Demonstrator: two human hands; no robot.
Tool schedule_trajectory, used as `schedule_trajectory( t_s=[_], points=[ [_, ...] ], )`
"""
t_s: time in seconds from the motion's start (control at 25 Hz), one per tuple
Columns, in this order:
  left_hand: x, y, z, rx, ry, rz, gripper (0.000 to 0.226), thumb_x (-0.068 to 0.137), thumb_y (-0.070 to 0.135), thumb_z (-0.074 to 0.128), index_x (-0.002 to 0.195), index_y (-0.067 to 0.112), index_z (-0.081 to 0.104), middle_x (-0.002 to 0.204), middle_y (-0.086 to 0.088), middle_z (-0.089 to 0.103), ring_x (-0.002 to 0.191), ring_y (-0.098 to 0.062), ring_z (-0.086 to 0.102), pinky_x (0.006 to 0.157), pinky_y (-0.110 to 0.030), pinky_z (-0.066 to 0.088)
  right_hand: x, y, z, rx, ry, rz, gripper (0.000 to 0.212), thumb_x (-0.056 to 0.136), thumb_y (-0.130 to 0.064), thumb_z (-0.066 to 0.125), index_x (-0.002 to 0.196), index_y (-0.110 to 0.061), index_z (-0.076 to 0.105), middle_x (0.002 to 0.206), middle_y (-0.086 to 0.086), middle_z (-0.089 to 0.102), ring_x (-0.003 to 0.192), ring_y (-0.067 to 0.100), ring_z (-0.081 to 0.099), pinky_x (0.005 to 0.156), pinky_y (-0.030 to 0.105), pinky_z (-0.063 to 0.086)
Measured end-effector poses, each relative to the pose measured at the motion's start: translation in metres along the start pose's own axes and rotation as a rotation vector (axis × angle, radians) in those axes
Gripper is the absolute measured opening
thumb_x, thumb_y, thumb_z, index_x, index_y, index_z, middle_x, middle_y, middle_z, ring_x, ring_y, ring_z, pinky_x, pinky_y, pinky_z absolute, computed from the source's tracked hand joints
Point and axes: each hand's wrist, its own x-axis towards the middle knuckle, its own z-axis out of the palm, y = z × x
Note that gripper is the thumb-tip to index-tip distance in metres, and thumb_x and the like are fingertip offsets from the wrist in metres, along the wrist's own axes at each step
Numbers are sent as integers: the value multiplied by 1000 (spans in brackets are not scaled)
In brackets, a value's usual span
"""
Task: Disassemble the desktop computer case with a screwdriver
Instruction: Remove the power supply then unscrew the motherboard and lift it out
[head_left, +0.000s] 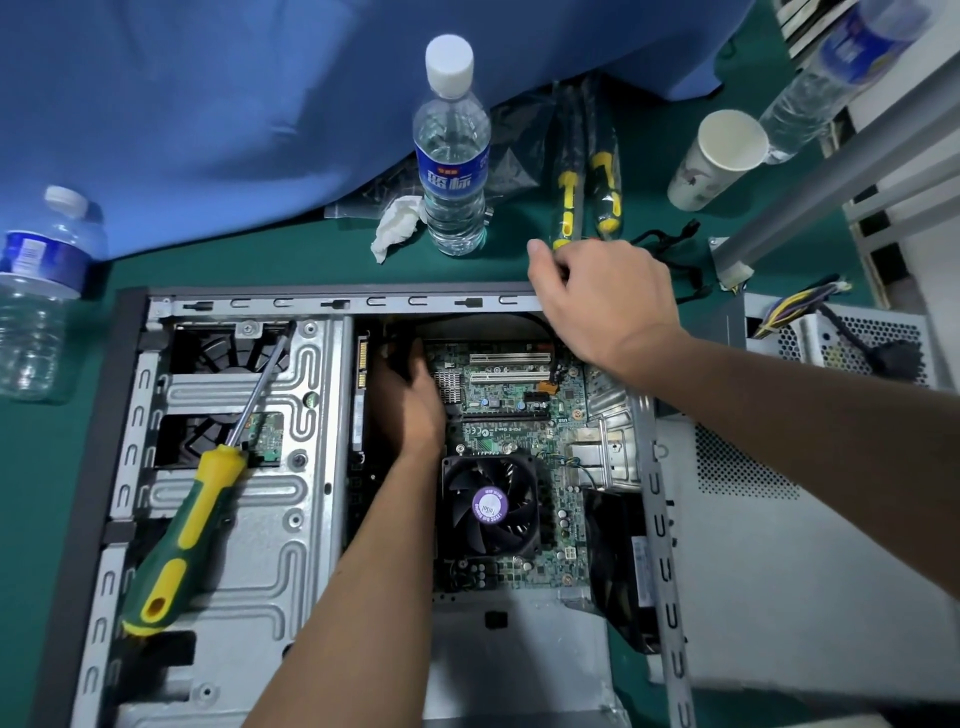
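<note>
Head view: case open, both hands at its far side

Head camera looks down on the case (156, 312), which lies open on its side on a green table (291, 260). The board (519, 405) and fan (491, 506) are exposed in the middle bay.

Left hand (408, 402) reaches down inside the case, between the drive cage (249, 519) and the board, at the far end of the bay. Its fingers are in shadow against a dark part; whether they grip it cannot be told.

Right hand (608, 296) rests over the far rim of the case, fingers curled downward. What it holds, if anything, is hidden under the hand (grip cannot be told).

A screwdriver (197, 519) with a green and yellow handle lies loose on the drive cage, tip pointing to the far rim, touched by neither hand. Two more drivers (587, 176) lie on the table just beyond the right hand.

Also on the table: a capped bottle (453, 150) upright beyond the case, a tissue (396, 223) beside it, a paper cup (719, 156), a second bottle (36, 291) at left, and a power supply (852, 338) at right with its cables loose.
</note>
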Motion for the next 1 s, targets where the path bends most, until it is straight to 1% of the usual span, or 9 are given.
schedule_trajectory(
  t_s=[0.24,0.32,0.4,0.44,0.6,0.72,0.76,0.88,1.0],
  points=[
    [2,-7,1,52,-4,83,51,100,27,56,137,-7,46,142,-22,50,133,-33,46,105,-24,24,1,1,1,1,4,3,59,102,-49,27,60,-15,49,55,3,50,56,25,49,59,34,36],
    [3,-7,2,2,36,57,47,98,30,59,131,-4,54,134,-19,58,125,-31,54,96,-22,32,0,0,1,7,8,1,58,102,-49,27,59,-14,48,55,3,49,57,27,49,59,34,36],
    [3,-6,2,-22,91,74,40,97,28,61,122,-3,60,125,-20,64,115,-32,60,76,-16,31,0,0,1,6,9,-1,59,102,-49,27,60,-14,49,55,3,49,56,27,49,59,34,36],
    [3,-6,3,-16,98,99,38,96,25,63,119,-4,61,122,-21,65,112,-33,61,73,-15,29,0,1,1,5,10,-1,59,102,-49,27,59,-14,49,55,3,50,56,26,48,59,34,36],
    [0,-4,1,-34,-4,87,33,91,20,69,113,-4,64,110,-18,68,101,-25,64,74,-8,32,1,1,1,10,4,0,59,102,-49,27,59,-15,49,55,3,50,53,22,47,59,34,36],
    [0,-1,-1,-96,-132,39,26,86,22,75,99,2,64,83,-6,66,71,-5,61,62,-9,39,1,1,1,6,1,0,59,102,-49,26,60,-15,50,55,3,50,52,19,45,58,34,36],
    [-1,-1,-2,-101,-197,38,23,86,20,76,95,4,63,79,-3,62,67,-4,58,62,-10,39,1,1,1,5,0,3,58,102,-49,26,60,-16,50,55,3,50,51,18,44,58,34,35],
    [-6,-1,-9,-140,-359,58,17,87,12,73,96,0,64,80,1,58,69,2,54,64,-3,39,1,1,0,0,2,4,58,102,-49,26,61,-16,50,55,2,49,51,17,42,58,33,34],
    [-10,-2,-18,-110,-380,143,23,95,13,63,111,-4,67,95,0,63,93,-10,58,76,2,39,1,1,0,-4,-2,-2,58,102,-50,26,61,-16,51,56,2,50,53,22,46,58,33,36]
  ],
)
